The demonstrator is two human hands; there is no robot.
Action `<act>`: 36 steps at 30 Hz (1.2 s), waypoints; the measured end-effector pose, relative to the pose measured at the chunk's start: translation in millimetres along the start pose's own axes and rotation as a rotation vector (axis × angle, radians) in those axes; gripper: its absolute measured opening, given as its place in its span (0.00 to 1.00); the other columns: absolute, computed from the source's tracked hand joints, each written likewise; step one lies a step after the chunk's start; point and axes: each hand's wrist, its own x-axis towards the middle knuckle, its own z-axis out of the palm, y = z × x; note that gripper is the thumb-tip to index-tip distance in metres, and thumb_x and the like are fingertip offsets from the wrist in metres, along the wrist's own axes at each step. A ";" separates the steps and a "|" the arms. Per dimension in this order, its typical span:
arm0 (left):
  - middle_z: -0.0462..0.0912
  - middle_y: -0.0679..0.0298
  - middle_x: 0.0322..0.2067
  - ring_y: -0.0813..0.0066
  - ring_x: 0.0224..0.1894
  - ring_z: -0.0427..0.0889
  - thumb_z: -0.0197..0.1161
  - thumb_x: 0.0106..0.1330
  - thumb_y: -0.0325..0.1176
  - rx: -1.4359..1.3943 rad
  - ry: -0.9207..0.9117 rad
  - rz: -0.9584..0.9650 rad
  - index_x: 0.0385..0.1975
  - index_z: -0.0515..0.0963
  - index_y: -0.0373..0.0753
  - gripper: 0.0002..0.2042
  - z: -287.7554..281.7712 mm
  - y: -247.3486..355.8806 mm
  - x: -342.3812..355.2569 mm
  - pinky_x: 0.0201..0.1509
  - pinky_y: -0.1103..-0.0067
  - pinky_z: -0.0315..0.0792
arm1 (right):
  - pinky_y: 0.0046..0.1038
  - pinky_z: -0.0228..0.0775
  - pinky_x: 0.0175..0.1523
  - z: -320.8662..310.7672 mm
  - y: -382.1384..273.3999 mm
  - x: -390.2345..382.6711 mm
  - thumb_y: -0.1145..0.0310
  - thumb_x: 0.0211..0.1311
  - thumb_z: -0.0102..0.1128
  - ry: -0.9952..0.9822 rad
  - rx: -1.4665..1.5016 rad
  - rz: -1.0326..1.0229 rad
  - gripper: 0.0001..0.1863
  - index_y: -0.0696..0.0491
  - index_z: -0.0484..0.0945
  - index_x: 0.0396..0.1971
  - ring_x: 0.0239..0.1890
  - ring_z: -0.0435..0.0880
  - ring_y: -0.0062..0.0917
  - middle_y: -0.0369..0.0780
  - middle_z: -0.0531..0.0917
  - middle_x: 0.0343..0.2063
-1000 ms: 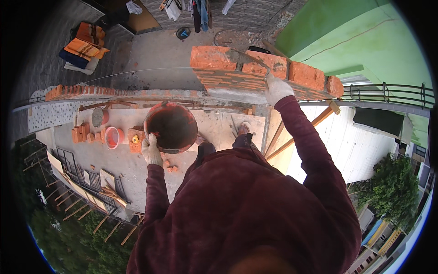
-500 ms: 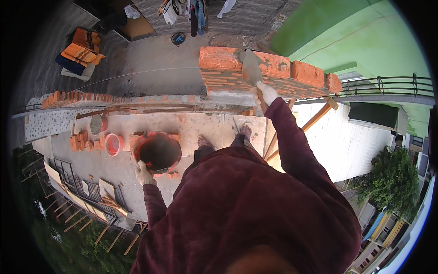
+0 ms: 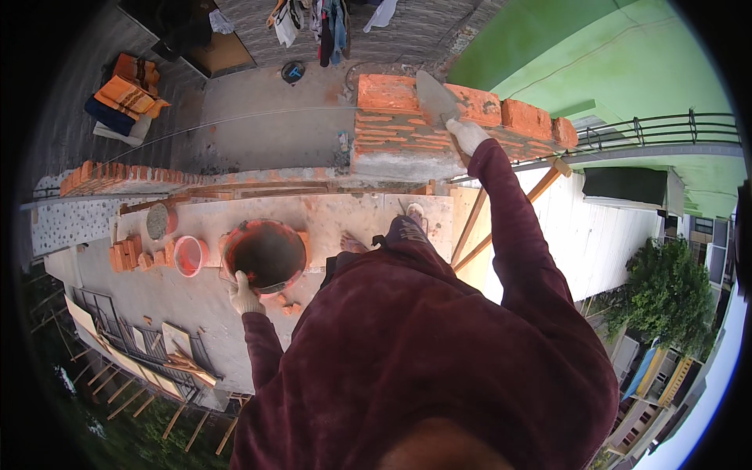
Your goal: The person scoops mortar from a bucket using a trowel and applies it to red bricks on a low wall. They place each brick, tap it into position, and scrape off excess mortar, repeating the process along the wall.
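Observation:
My gloved right hand is closed round the handle of a trowel. The trowel's grey blade lies against the top courses of an orange brick wall, by the gap between two top bricks. Wet grey mortar shows between the courses. At the left, my gloved left hand grips the near rim of a large red bucket. Grey mortar lies inside that bucket. How far the left fingers wrap over the rim is partly hidden.
Left of the large bucket stand a small pink bucket, a mortar-filled bucket and stacked bricks. A thin string line runs across to the wall. Wooden braces slope at the right. A low brick row stands at left.
My right hand and the trowel have shifted slightly, and the blade has turned, its tip now further left. My left hand stays at the bucket rim. The whole view has shifted a little.

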 end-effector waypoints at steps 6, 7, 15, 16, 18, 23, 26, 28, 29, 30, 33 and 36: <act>0.79 0.70 0.26 0.84 0.17 0.68 0.70 0.70 0.43 -0.012 0.018 0.040 0.36 0.75 0.43 0.13 -22.8 3.1 1.7 0.19 0.85 0.62 | 0.44 0.74 0.34 2.4 12.8 19.7 0.51 0.71 0.44 -0.028 0.039 0.143 0.26 0.61 0.80 0.39 0.23 0.83 0.38 0.49 0.82 0.22; 0.79 0.70 0.25 0.84 0.16 0.68 0.70 0.70 0.43 -0.028 0.040 0.024 0.36 0.75 0.43 0.13 -21.4 1.7 -0.9 0.18 0.85 0.61 | 0.44 0.72 0.30 3.6 26.7 14.6 0.52 0.71 0.46 -0.026 0.200 0.166 0.24 0.60 0.79 0.38 0.20 0.81 0.36 0.46 0.79 0.19; 0.79 0.70 0.23 0.83 0.15 0.68 0.71 0.70 0.45 0.044 0.133 -0.054 0.37 0.76 0.43 0.14 -9.6 -7.1 -37.4 0.17 0.83 0.64 | 0.39 0.65 0.21 52.9 -10.8 -9.3 0.55 0.71 0.51 -0.046 0.940 0.350 0.16 0.53 0.76 0.31 0.14 0.73 0.31 0.36 0.75 0.16; 0.79 0.69 0.23 0.83 0.15 0.69 0.71 0.70 0.45 0.044 0.112 -0.052 0.38 0.76 0.43 0.14 -9.4 -8.7 -39.8 0.18 0.82 0.65 | 0.39 0.68 0.22 45.9 -17.9 -13.9 0.53 0.71 0.49 -0.042 0.838 0.301 0.19 0.55 0.77 0.32 0.15 0.75 0.31 0.37 0.76 0.17; 0.80 0.69 0.24 0.83 0.15 0.70 0.71 0.69 0.45 0.033 0.106 -0.055 0.40 0.77 0.42 0.14 -9.8 -11.0 -44.3 0.18 0.82 0.65 | 0.39 0.69 0.21 32.0 12.2 -5.7 0.52 0.71 0.47 0.009 0.459 0.231 0.21 0.57 0.77 0.34 0.15 0.76 0.32 0.39 0.76 0.17; 0.81 0.70 0.25 0.83 0.16 0.70 0.72 0.69 0.44 -0.051 0.139 -0.069 0.40 0.78 0.43 0.14 5.1 -8.8 -69.4 0.19 0.82 0.67 | 0.41 0.72 0.22 -8.3 43.9 -16.5 0.51 0.73 0.43 0.050 0.473 0.308 0.24 0.60 0.77 0.38 0.14 0.78 0.33 0.43 0.77 0.17; 0.79 0.71 0.25 0.83 0.16 0.69 0.72 0.68 0.45 -0.082 0.176 -0.079 0.40 0.77 0.43 0.14 17.2 -11.5 -79.9 0.19 0.83 0.65 | 0.40 0.71 0.24 11.8 41.4 -15.2 0.51 0.72 0.45 0.076 0.547 0.186 0.24 0.59 0.79 0.37 0.16 0.79 0.35 0.44 0.79 0.18; 0.78 0.72 0.24 0.84 0.16 0.69 0.73 0.68 0.45 -0.060 0.158 -0.108 0.39 0.77 0.43 0.15 21.9 -16.4 -75.0 0.19 0.84 0.64 | 0.39 0.72 0.27 42.1 42.0 -0.2 0.51 0.72 0.45 0.012 0.630 0.170 0.24 0.59 0.80 0.37 0.19 0.80 0.36 0.45 0.80 0.19; 0.78 0.72 0.24 0.84 0.16 0.68 0.73 0.68 0.46 -0.047 0.149 -0.126 0.39 0.77 0.43 0.15 23.7 -18.4 -74.0 0.19 0.84 0.64 | 0.39 0.74 0.30 58.0 38.3 10.0 0.51 0.73 0.45 -0.050 0.651 0.177 0.25 0.59 0.81 0.38 0.21 0.82 0.36 0.46 0.81 0.20; 0.77 0.72 0.23 0.84 0.16 0.68 0.73 0.67 0.46 -0.033 0.142 -0.146 0.38 0.76 0.43 0.16 28.5 -14.4 -77.6 0.19 0.84 0.63 | 0.39 0.77 0.40 67.6 20.6 9.5 0.50 0.72 0.44 -0.069 0.684 0.195 0.27 0.60 0.82 0.36 0.27 0.85 0.38 0.48 0.83 0.22; 0.78 0.72 0.24 0.84 0.17 0.70 0.72 0.69 0.46 -0.006 0.163 -0.107 0.39 0.76 0.42 0.15 30.2 -10.7 -87.7 0.20 0.84 0.64 | 0.43 0.75 0.54 31.7 20.7 -0.7 0.50 0.71 0.42 0.033 0.276 0.216 0.29 0.63 0.83 0.39 0.39 0.87 0.45 0.53 0.86 0.28; 0.79 0.71 0.25 0.84 0.18 0.71 0.71 0.70 0.45 -0.051 0.117 -0.069 0.40 0.77 0.42 0.15 34.3 -10.8 -95.4 0.20 0.83 0.65 | 0.49 0.74 0.59 -30.7 81.1 -10.4 0.52 0.69 0.43 0.233 -0.174 0.116 0.29 0.62 0.82 0.49 0.50 0.85 0.52 0.59 0.86 0.41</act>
